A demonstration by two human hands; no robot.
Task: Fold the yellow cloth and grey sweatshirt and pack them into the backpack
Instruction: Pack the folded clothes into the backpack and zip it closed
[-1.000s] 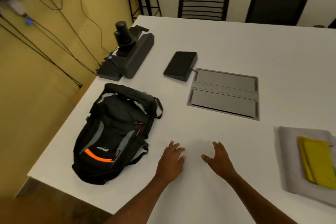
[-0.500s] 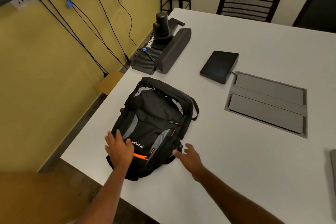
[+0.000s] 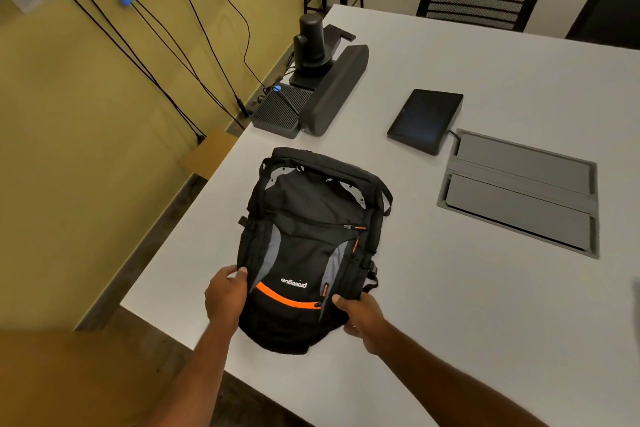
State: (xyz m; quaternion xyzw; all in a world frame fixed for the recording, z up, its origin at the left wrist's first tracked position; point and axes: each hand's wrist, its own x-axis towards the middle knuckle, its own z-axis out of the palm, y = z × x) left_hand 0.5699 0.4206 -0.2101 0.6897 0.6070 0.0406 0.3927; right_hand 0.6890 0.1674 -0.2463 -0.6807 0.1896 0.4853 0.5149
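**Inspection note: person's hands and forearms**

On my remote feed, the head view gives me two limbs to log. The left hand [image 3: 225, 298] and the right hand [image 3: 363, 321] are both bare, wrists included. The left forearm [image 3: 204, 367] and the right forearm [image 3: 450, 378] are uncovered all the way to the lower edge of the picture. I cannot tell what is worn above that edge. The lowest stretch of each forearm is slightly blurred.

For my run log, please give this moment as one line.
left hand: grips black-and-orange fabric backpack, its left side | right hand: grips its right side | backpack: lying on white table
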